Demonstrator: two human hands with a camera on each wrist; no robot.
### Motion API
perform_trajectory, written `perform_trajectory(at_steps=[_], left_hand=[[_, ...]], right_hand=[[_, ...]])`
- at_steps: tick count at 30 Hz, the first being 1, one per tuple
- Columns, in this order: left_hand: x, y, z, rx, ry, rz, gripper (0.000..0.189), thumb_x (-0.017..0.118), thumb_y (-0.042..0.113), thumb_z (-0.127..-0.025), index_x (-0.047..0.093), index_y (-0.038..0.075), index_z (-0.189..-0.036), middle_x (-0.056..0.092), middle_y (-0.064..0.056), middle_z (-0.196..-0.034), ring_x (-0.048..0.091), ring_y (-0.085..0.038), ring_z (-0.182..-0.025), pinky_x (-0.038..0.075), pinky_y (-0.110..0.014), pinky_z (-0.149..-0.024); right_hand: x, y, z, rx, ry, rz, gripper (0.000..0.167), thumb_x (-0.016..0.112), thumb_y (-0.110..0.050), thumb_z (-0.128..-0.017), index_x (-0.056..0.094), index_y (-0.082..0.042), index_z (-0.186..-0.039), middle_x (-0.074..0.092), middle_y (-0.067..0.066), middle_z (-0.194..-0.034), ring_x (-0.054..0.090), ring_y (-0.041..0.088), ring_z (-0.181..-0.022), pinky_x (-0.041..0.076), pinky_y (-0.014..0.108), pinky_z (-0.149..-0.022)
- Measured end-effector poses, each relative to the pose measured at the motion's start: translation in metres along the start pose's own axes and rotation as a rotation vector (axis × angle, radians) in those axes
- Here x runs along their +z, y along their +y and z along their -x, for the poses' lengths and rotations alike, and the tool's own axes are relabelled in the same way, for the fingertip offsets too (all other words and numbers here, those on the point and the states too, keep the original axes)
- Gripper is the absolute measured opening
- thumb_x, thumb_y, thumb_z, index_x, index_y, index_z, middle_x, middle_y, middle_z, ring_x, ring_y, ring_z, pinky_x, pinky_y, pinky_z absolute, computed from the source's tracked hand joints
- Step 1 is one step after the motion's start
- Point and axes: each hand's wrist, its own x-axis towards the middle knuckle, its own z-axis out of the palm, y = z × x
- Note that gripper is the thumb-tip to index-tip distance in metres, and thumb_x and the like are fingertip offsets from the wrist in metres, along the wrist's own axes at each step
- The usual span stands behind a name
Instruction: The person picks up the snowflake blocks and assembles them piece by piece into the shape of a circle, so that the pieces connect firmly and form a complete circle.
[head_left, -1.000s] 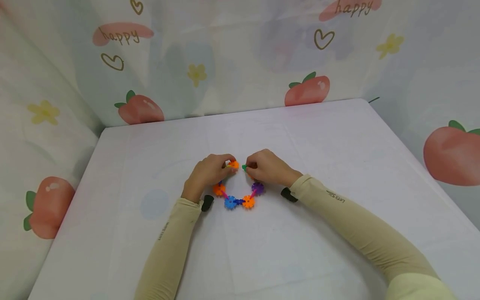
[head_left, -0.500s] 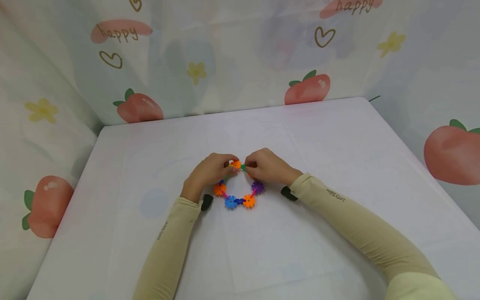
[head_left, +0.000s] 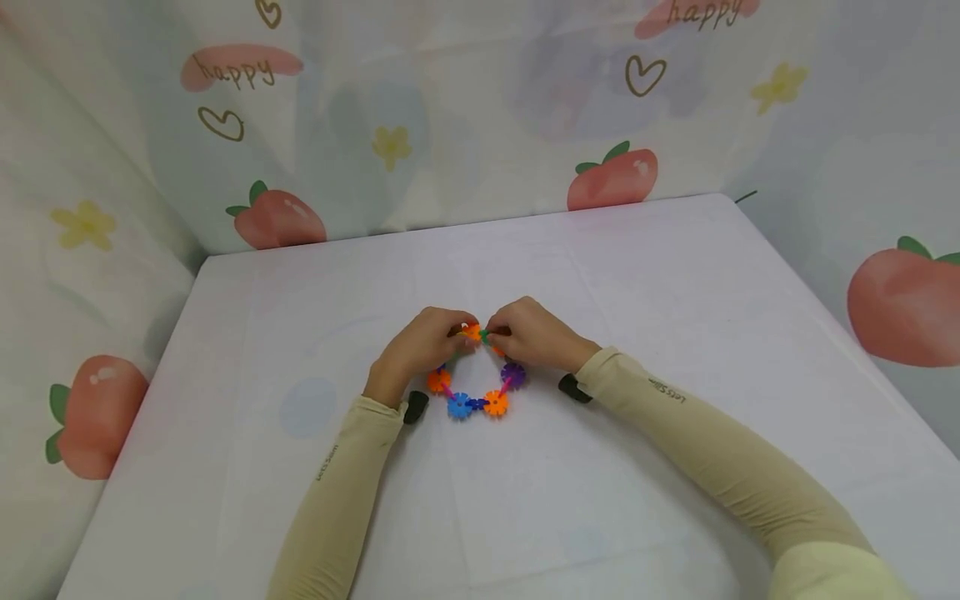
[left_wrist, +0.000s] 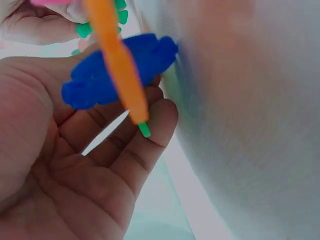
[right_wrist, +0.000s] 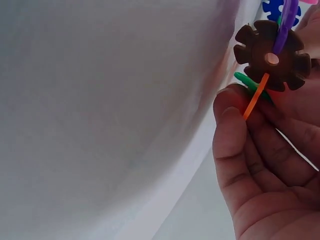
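A ring of notched interlocking plastic discs hangs together between both hands over the white table. My left hand (head_left: 422, 340) pinches an orange disc (head_left: 472, 332) at the far side of the ring. Facing it, my right hand (head_left: 536, 335) pinches a green disc (head_left: 484, 337), whose edge meets the orange one in the head view. The near side of the ring has a light blue disc (head_left: 460, 406), another orange disc (head_left: 495, 404) and a purple disc (head_left: 513, 375). In the left wrist view a dark blue disc (left_wrist: 90, 85) crosses an edge-on orange one. The right wrist view shows a brown disc (right_wrist: 256, 50) beside my fingertips.
The white-covered table (head_left: 637, 467) spreads around the ring. A printed curtain (head_left: 480, 108) with fruit and flowers stands behind it and along both sides. Dark wrist-camera pieces (head_left: 416, 407) sit under the sleeves' cuffs.
The orange disc in my left hand has moved right, closing the gap to the green disc in my right hand. The near part of the ring has barely shifted.
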Motion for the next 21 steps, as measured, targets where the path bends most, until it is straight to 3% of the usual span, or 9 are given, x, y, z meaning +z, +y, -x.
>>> perform_trajectory(at_steps=[8,12,14,17,21], left_hand=[[0.003,0.002,-0.001,0.001,0.005,0.003,0.026,0.07,0.009,-0.105,0.073,0.001,-0.13,0.075,-0.01,-0.111,0.06,-0.021,-0.085,0.053,-0.033,-0.083],[-0.004,0.002,0.007,-0.129,-0.037,0.102,0.045,0.066,0.024,-0.109,0.06,0.002,-0.148,0.072,-0.013,-0.116,0.063,-0.022,-0.089,0.054,-0.037,-0.084],[-0.011,0.0,0.018,-0.241,-0.026,0.193,0.054,0.063,0.033,-0.11,0.053,0.005,-0.155,0.07,-0.015,-0.121,0.065,-0.025,-0.094,0.055,-0.041,-0.087],[-0.019,-0.005,0.04,-0.399,0.036,0.401,0.059,0.058,0.04,-0.111,0.048,0.006,-0.159,0.068,-0.018,-0.129,0.068,-0.028,-0.102,0.056,-0.044,-0.095],[-0.021,-0.01,0.073,-0.513,0.084,0.774,0.06,0.053,0.037,-0.115,0.04,0.0,-0.16,0.066,-0.023,-0.135,0.071,-0.031,-0.111,0.056,-0.041,-0.101]], right_hand=[[0.0,-0.002,-0.002,0.016,0.007,0.023,0.013,0.069,0.006,-0.096,0.081,0.001,-0.094,0.065,-0.001,-0.072,0.054,0.01,-0.059,0.046,0.028,-0.061],[0.0,-0.003,-0.002,0.056,0.005,0.008,0.011,0.07,0.002,-0.098,0.081,0.001,-0.098,0.067,0.0,-0.074,0.055,0.011,-0.06,0.049,0.03,-0.063],[0.0,-0.003,-0.003,0.068,0.012,0.0,0.011,0.071,0.0,-0.099,0.082,0.0,-0.099,0.07,0.0,-0.078,0.058,0.012,-0.065,0.052,0.031,-0.068],[0.001,-0.002,-0.003,0.101,0.029,-0.01,0.011,0.071,-0.003,-0.1,0.082,-0.001,-0.099,0.071,0.001,-0.078,0.059,0.014,-0.068,0.055,0.033,-0.074],[0.001,0.001,-0.002,0.147,0.057,-0.013,0.011,0.071,-0.005,-0.099,0.082,-0.001,-0.097,0.069,0.001,-0.076,0.059,0.015,-0.066,0.055,0.035,-0.074]])
